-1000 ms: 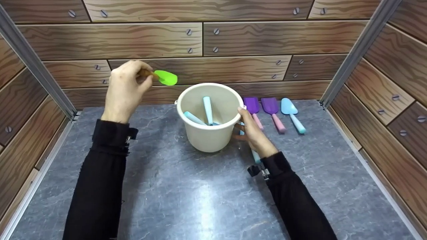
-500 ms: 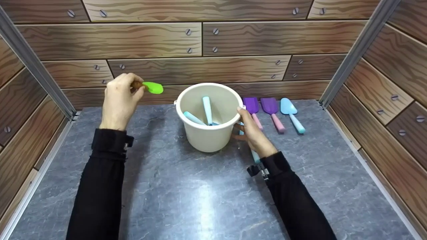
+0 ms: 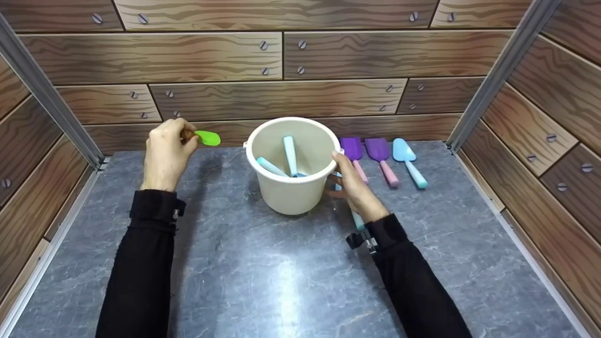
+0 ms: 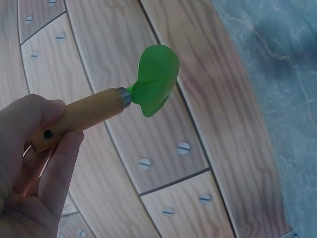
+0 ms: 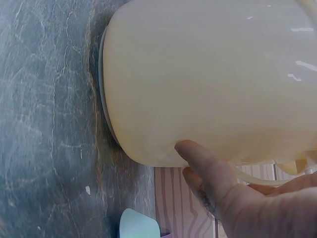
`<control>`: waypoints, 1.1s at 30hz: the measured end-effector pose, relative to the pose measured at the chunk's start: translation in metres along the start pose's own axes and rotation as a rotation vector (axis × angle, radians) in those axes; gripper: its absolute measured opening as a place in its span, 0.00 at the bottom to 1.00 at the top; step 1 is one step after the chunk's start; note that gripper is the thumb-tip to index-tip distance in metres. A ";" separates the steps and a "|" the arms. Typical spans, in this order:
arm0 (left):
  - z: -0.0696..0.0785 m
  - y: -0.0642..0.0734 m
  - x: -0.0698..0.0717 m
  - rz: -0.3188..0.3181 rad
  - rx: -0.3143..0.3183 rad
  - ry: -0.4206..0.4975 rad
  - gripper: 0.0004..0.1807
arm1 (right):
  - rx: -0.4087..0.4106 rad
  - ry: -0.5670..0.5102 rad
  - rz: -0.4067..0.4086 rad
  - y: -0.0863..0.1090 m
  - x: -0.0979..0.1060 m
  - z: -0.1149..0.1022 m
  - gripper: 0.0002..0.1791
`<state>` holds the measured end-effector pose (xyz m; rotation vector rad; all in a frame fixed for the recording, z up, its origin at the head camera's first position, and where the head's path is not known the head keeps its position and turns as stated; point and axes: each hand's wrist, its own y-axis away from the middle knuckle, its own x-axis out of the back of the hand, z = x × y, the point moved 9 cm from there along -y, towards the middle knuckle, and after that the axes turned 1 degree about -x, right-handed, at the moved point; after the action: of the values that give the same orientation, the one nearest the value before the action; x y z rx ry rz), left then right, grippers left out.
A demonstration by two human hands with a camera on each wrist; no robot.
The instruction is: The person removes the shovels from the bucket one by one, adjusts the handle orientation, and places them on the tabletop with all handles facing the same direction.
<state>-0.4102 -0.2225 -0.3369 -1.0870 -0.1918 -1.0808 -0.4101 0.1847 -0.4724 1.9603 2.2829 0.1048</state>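
In the head view, my left hand is raised left of the bucket. It pinches a small toy trowel by its wooden handle, and the bright green blade points right. A cream bucket stands upright on the table. My right hand holds the bucket's right side, thumb at the rim and fingertips against the wall. Inside the bucket lean two light-blue handles; the tool heads below them are mostly hidden.
Right of the bucket lie two purple shovels with pink handles and a light-blue trowel. Another light-blue handle shows partly under my right hand. Wood-patterned walls enclose the grey marbled tabletop.
My left hand has moved down and to the left with the green trowel, away from the bucket. The right hand and the bucket have stayed in place.
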 end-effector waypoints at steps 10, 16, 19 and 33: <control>-0.010 0.008 -0.018 -0.053 0.029 -0.032 0.06 | 0.003 0.004 -0.001 0.000 -0.001 0.000 0.45; -0.015 0.011 -0.030 -0.096 0.040 -0.051 0.05 | 0.003 0.003 0.000 -0.001 -0.001 -0.001 0.46; -0.017 0.014 -0.035 -0.111 0.042 -0.058 0.06 | 0.000 0.000 0.002 -0.001 0.000 -0.001 0.46; -0.030 0.026 -0.054 -0.156 0.061 -0.090 0.06 | -0.007 -0.007 0.002 0.000 0.001 0.001 0.45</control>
<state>-0.4280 -0.2114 -0.4006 -1.0800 -0.3841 -1.1583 -0.4104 0.1852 -0.4732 1.9566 2.2738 0.1060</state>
